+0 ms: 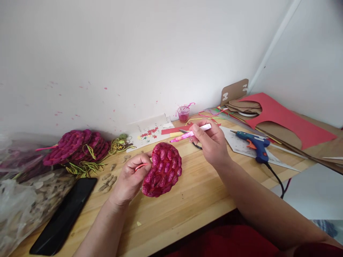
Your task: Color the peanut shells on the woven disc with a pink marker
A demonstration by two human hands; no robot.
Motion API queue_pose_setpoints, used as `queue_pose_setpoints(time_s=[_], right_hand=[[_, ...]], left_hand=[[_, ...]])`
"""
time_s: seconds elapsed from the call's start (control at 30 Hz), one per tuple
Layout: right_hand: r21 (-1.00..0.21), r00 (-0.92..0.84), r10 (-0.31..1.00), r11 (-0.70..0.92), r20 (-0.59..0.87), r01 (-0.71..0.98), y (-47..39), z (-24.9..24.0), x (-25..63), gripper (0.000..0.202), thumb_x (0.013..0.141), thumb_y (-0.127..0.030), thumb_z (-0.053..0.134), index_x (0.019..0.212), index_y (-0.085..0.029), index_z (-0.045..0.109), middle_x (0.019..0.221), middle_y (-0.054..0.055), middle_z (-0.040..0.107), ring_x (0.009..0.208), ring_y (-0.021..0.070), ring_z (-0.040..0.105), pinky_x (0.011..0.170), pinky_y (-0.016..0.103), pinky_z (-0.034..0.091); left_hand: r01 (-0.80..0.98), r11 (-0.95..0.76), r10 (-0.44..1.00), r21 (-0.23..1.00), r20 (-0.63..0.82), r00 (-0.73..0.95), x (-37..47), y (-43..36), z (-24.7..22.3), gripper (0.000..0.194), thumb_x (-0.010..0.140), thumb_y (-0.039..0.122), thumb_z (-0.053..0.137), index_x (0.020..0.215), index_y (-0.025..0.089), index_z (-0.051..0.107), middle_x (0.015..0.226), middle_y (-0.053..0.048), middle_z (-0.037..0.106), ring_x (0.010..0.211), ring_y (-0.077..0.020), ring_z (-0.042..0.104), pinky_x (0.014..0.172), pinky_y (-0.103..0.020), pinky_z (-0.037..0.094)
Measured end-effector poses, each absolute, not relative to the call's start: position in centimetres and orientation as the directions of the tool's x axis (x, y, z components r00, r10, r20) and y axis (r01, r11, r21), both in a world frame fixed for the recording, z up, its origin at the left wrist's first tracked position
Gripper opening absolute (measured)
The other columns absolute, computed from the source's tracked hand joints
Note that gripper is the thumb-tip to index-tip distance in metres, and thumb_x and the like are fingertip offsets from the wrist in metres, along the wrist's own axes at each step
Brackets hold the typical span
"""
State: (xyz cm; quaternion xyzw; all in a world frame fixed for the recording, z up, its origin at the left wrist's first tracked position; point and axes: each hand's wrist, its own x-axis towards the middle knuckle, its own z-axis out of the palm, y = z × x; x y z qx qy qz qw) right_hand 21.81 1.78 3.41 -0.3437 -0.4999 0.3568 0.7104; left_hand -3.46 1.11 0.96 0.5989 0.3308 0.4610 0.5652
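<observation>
My left hand [136, 176] is closed on the edge of a round red disc [163, 169], pinching it with a thin orange-red cord. Rows of magenta-painted peanuts cover the disc's face, which is tilted up above the table. To its upper right, my right hand [210, 141] grips a white, pen-like paint stick [191, 134] with a pink-smeared end. That end points at the disc's top edge, and I cannot tell whether they touch. Loose peanuts [108, 182] lie left of my left hand. Behind the hands stands a small plastic cup [183, 113] of pink paint.
Similar peanut discs [76, 146] are stacked at left beside yellow-green yarn [83, 169]. A plastic bag [24, 210] and a black phone [65, 214] lie nearer. Small stars [151, 132] rest on paper. At right are a blue glue gun [253, 142] and cut red card [292, 121].
</observation>
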Motion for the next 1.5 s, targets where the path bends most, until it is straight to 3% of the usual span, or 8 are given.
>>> queue_pose_setpoints(time_s=[0.33,0.5,0.7,0.97,1.13,1.27,1.5], right_hand=[[-0.843,0.166,0.857,0.512,0.488,-0.164,1.5,3.53,21.68,0.035,0.088,-0.055,0.078,0.084,-0.023,0.063,0.065,-0.005,0.06,0.059,0.0111,0.052,0.061,0.029,0.046],[-0.839,0.183,0.854,0.515,0.486,-0.174,1.81,3.35,21.87,0.034,0.088,-0.052,0.079,0.084,-0.023,0.062,0.064,-0.006,0.059,0.057,0.0103,0.051,0.06,0.028,0.045],[-0.826,0.185,0.842,0.536,0.507,-0.173,1.69,3.48,21.91,0.034,0.089,-0.052,0.078,0.083,-0.023,0.061,0.065,-0.005,0.058,0.058,0.0107,0.051,0.06,0.028,0.045],[-0.836,0.163,0.832,0.545,0.53,-0.065,1.64,3.49,22.18,0.037,0.09,-0.055,0.076,0.082,-0.023,0.061,0.065,-0.004,0.057,0.058,0.0107,0.048,0.057,0.027,0.041],[-0.816,0.16,0.811,0.576,0.563,-0.051,1.53,3.47,22.32,0.033,0.093,-0.052,0.074,0.083,-0.023,0.062,0.069,-0.003,0.059,0.062,0.0118,0.05,0.06,0.028,0.043],[-0.824,0.107,0.822,0.565,0.559,-0.04,1.49,3.43,22.39,0.031,0.094,-0.051,0.073,0.083,-0.023,0.061,0.069,-0.003,0.058,0.063,0.0125,0.051,0.06,0.028,0.042],[-0.827,0.123,0.82,0.562,0.559,0.01,1.38,3.7,22.57,0.033,0.094,-0.05,0.073,0.082,-0.023,0.059,0.067,-0.003,0.057,0.061,0.0123,0.05,0.058,0.028,0.041]], left_hand=[[-0.055,-0.201,0.873,0.978,0.204,0.442,-3.23,1.01,1.3,0.035,0.089,0.039,0.076,0.065,0.02,0.06,0.066,-0.001,0.052,0.063,-0.0154,0.047,0.065,-0.029,0.044],[-0.05,-0.21,0.874,0.977,0.21,0.438,-3.39,1.04,1.2,0.034,0.091,0.039,0.074,0.066,0.02,0.06,0.074,-0.004,0.058,0.074,-0.0187,0.053,0.074,-0.031,0.046],[-0.068,-0.207,0.864,0.976,0.215,0.456,-3.24,0.96,1.45,0.033,0.091,0.038,0.075,0.067,0.02,0.061,0.072,-0.002,0.056,0.066,-0.0155,0.049,0.068,-0.029,0.045],[0.082,-0.256,0.876,0.963,0.195,0.442,-3.3,0.97,1.48,0.036,0.09,0.047,0.074,0.066,0.023,0.061,0.073,-0.006,0.062,0.063,-0.0176,0.052,0.07,-0.032,0.05],[0.151,-0.305,0.856,0.94,0.201,0.476,-3.32,1.01,1.51,0.032,0.093,0.039,0.071,0.066,0.023,0.06,0.077,-0.008,0.067,0.09,-0.0252,0.067,0.085,-0.036,0.052],[0.172,-0.329,0.848,0.929,0.211,0.486,-3.18,0.87,1.62,0.029,0.093,0.034,0.069,0.068,0.023,0.061,0.082,-0.01,0.071,0.117,-0.0306,0.067,0.092,-0.038,0.052],[0.159,-0.35,0.838,0.923,0.233,0.494,-2.91,0.79,1.74,0.024,0.092,0.03,0.07,0.07,0.023,0.064,0.078,-0.01,0.07,0.117,-0.0318,0.071,0.085,-0.035,0.056]])
